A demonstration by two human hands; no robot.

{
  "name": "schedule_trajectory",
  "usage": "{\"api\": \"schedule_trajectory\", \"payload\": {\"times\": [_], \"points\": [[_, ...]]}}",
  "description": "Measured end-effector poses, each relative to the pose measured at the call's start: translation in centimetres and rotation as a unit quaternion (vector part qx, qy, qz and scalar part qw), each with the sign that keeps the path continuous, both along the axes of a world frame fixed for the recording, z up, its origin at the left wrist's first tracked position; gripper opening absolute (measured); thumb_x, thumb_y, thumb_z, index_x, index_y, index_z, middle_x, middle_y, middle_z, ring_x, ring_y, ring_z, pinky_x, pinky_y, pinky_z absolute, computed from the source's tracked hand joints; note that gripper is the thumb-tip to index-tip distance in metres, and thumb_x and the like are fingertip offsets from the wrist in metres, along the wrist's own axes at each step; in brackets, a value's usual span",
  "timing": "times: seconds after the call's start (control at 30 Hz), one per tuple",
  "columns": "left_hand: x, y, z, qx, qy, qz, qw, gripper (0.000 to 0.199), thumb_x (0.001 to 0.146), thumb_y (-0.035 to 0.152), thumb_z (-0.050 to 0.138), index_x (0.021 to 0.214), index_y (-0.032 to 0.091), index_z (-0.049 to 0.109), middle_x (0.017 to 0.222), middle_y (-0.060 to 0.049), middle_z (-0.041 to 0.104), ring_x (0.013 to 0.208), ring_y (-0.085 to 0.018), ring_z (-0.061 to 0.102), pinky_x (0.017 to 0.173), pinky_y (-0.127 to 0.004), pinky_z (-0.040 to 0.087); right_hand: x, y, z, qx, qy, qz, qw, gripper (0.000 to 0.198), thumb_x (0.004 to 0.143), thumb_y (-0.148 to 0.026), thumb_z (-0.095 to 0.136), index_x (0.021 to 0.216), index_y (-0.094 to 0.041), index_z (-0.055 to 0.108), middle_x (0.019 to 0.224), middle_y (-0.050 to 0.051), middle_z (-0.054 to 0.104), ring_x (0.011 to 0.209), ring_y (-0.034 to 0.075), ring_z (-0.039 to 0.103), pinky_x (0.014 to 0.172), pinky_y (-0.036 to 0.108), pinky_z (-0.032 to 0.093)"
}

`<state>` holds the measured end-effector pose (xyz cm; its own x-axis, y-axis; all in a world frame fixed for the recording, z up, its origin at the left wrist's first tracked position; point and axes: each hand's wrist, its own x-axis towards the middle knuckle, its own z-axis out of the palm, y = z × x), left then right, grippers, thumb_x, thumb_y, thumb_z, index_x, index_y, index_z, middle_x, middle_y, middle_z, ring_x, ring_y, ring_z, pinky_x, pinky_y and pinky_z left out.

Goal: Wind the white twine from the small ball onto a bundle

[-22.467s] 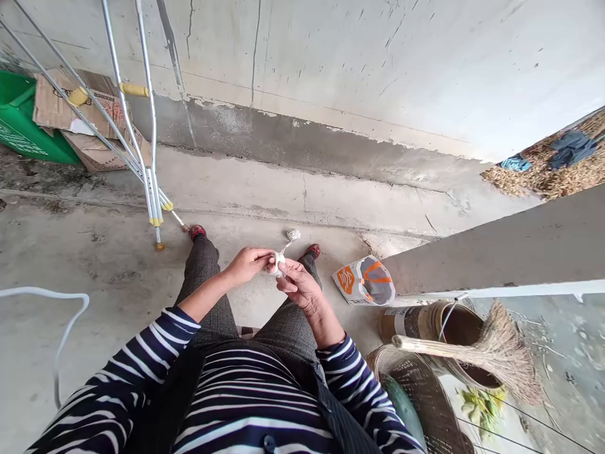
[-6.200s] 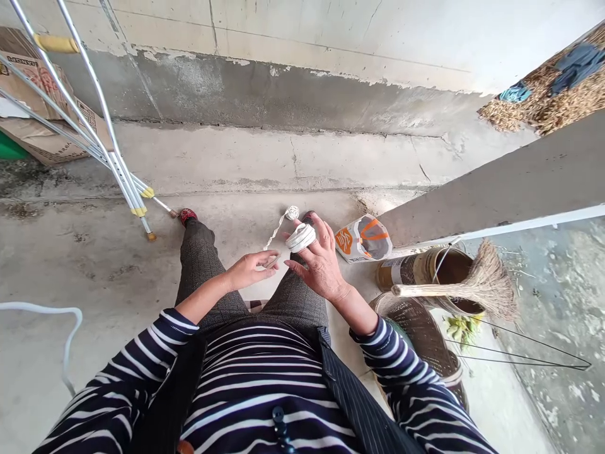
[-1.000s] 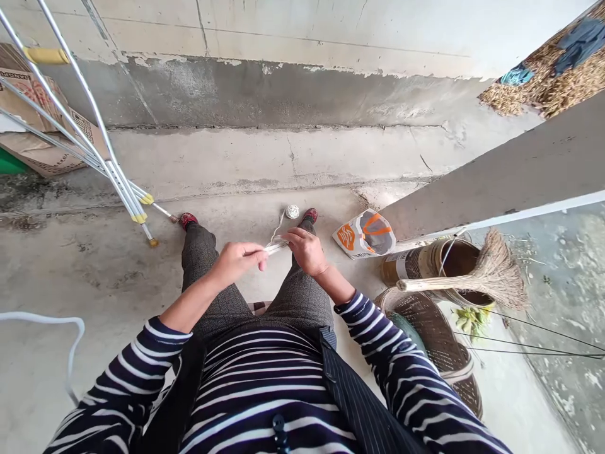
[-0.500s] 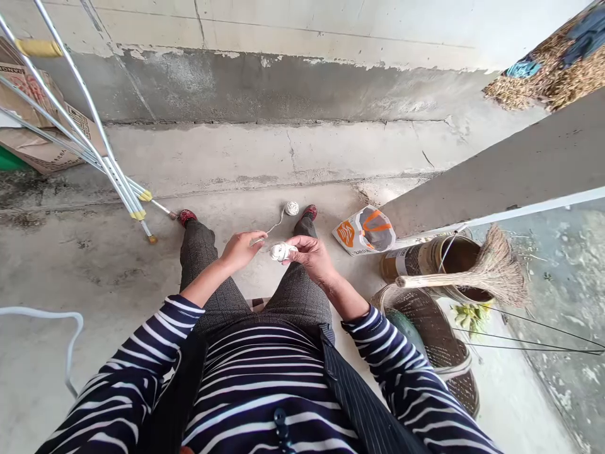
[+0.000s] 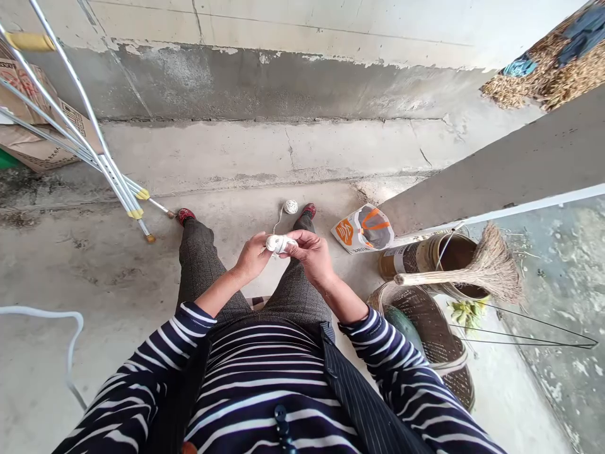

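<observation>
My right hand [image 5: 312, 257] grips a small bundle of white yarn [image 5: 278, 244] between thumb and fingers, in front of my lap. Close against the bundle's left side is my left hand [image 5: 251, 258], its thumb and fingers pinched on the yarn. From there a thin white strand [image 5: 278, 221] runs up and away to a second white yarn ball [image 5: 290, 207] on the concrete floor, beside my red shoe [image 5: 309, 209]. The fingers partly cover the bundle.
Crutches [image 5: 111, 170] lean at the left by cardboard boxes [image 5: 35, 142]. To the right are a white-and-orange bag [image 5: 352, 234], a bucket [image 5: 411, 260] with a straw broom [image 5: 496, 268] across it, and a woven basket [image 5: 428, 309] holding a dark green round thing [image 5: 403, 328]. A wall stands ahead.
My left hand has moved right, from holding the strand apart to meeting the yarn bundle. The right hand stays nearly in place, and the bundle has turned slightly.
</observation>
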<state>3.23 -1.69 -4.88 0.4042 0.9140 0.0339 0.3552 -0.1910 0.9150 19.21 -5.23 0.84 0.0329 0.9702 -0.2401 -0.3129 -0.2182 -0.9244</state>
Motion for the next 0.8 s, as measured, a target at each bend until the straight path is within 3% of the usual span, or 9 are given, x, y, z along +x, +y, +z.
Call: {"api": "schedule_trajectory", "payload": {"times": [0.1, 0.23, 0.3, 0.4, 0.47, 0.53, 0.63, 0.73, 0.8], "points": [[-0.2, -0.8, 0.1, -0.053, -0.012, -0.024, 0.998, 0.029, 0.097, 0.031, 0.051, 0.084, 0.017, 0.072, 0.090, -0.006, 0.076, 0.088, -0.020, 0.069, 0.088, -0.030, 0.051, 0.1, 0.6, -0.6, 0.022, -0.021, -0.058, 0.998, 0.036, 0.061, -0.045, 0.093, 0.079, -0.020, 0.073, 0.073, 0.001, 0.073, 0.062, 0.016, 0.066, 0.065, 0.034, 0.059], [-1.0, -2.2, 1.0, -0.151, -0.045, -0.135, 0.978, 0.035, 0.097, 0.038, 0.052, 0.079, 0.016, 0.072, 0.085, -0.006, 0.077, 0.088, -0.020, 0.071, 0.090, -0.031, 0.051, 0.7, 2.0, -2.5, 0.073, -0.141, -0.115, 0.981, 0.031, 0.073, -0.047, 0.084, 0.081, -0.020, 0.070, 0.072, 0.000, 0.070, 0.064, 0.015, 0.063, 0.065, 0.029, 0.054], [-1.7, -2.6, 1.7, -0.210, -0.075, -0.185, 0.957, 0.034, 0.096, 0.039, 0.054, 0.080, 0.014, 0.072, 0.082, -0.008, 0.077, 0.090, -0.022, 0.072, 0.092, -0.032, 0.052, 1.4, 2.6, -3.6, 0.128, -0.269, -0.116, 0.948, 0.021, 0.083, -0.040, 0.076, 0.084, -0.020, 0.071, 0.078, 0.002, 0.072, 0.070, 0.016, 0.062, 0.068, 0.030, 0.053], [-2.8, -2.6, 3.0, -0.261, -0.113, -0.212, 0.935, 0.036, 0.097, 0.043, 0.056, 0.083, 0.013, 0.071, 0.077, -0.008, 0.077, 0.091, -0.023, 0.073, 0.092, -0.034, 0.052, 2.5, 2.7, -5.4, 0.233, -0.439, -0.056, 0.866, 0.009, 0.090, -0.023, 0.066, 0.085, -0.020, 0.073, 0.091, 0.006, 0.075, 0.085, 0.020, 0.063, 0.080, 0.034, 0.053], [-3.3, -2.2, 3.8, -0.265, -0.126, -0.216, 0.931, 0.038, 0.098, 0.044, 0.056, 0.084, 0.012, 0.071, 0.074, -0.008, 0.076, 0.089, -0.024, 0.073, 0.092, -0.035, 0.052, 2.9, 2.3, -6.4, 0.276, -0.496, 0.004, 0.823, 0.016, 0.092, -0.016, 0.060, 0.084, -0.021, 0.073, 0.094, 0.008, 0.075, 0.091, 0.022, 0.063, 0.086, 0.036, 0.053], [-3.6, -1.5, 4.5, -0.267, -0.146, -0.208, 0.930, 0.038, 0.098, 0.044, 0.057, 0.084, 0.012, 0.072, 0.072, -0.008, 0.075, 0.085, -0.023, 0.073, 0.090, -0.035, 0.052, 3.0, 1.5, -7.0, 0.293, -0.516, 0.059, 0.803, 0.021, 0.095, -0.014, 0.056, 0.086, -0.022, 0.074, 0.096, 0.009, 0.075, 0.093, 0.023, 0.062, 0.088, 0.037, 0.053], [-3.7, 0.3, 5.4, -0.256, -0.176, -0.168, 0.935, 0.039, 0.097, 0.043, 0.058, 0.078, 0.012, 0.072, 0.070, -0.008, 0.073, 0.079, -0.021, 0.071, 0.086, -0.034, 0.052, 2.7, 0.0, -7.0, 0.300, -0.473, 0.115, 0.820, 0.021, 0.096, -0.015, 0.056, 0.087, -0.022, 0.074, 0.095, 0.009, 0.075, 0.091, 0.022, 0.063, 0.086, 0.037, 0.053], [-3.7, 2.4, 5.2, -0.240, -0.157, -0.122, 0.950, 0.045, 0.093, 0.046, 0.061, 0.064, 0.013, 0.069, 0.069, -0.008, 0.072, 0.077, -0.020, 0.069, 0.085, -0.032, 0.051, 2.6, -1.1, -5.8, 0.272, -0.342, 0.150, 0.887, 0.012, 0.092, -0.025, 0.067, 0.083, -0.021, 0.075, 0.088, 0.007, 0.075, 0.086, 0.020, 0.065, 0.081, 0.035, 0.052], [-3.7, 3.6, 4.3, -0.244, -0.125, -0.092, 0.957, 0.048, 0.090, 0.049, 0.063, 0.059, 0.013, 0.067, 0.067, -0.009, 0.071, 0.077, -0.020, 0.069, 0.085, -0.032, 0.050, 2.5, -1.6, -4.8, 0.212, -0.239, 0.154, 0.935, 0.016, 0.085, -0.036, 0.078, 0.082, -0.021, 0.075, 0.086, 0.006, 0.074, 0.082, 0.019, 0.066, 0.077, 0.034, 0.052]]}}
